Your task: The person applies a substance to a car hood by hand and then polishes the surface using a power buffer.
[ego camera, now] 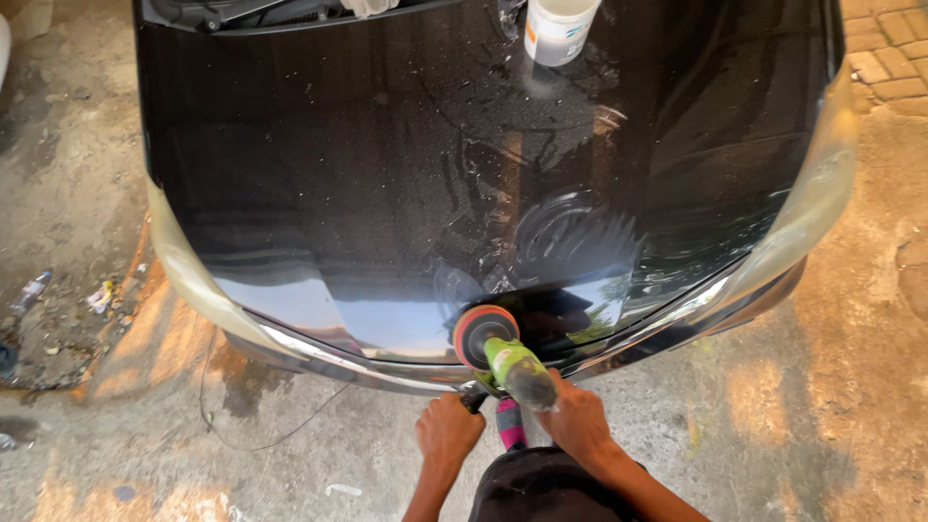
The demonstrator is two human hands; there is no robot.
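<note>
A black car hood [387,145] fills the upper part of the head view, with white swirl marks of polish near its front edge. A green and pink electric polisher [507,372] rests its round orange pad [481,331] on the hood's front edge. My left hand [448,430] grips the side handle of the polisher. My right hand [575,420] is wrapped around the polisher's body behind the head.
A white plastic tub [558,29] stands on the hood near the windscreen. A thin cable [271,425] trails over the wet concrete ground under the bumper. Litter [101,295] lies on the ground at the left. Paving bricks [894,58] show at the top right.
</note>
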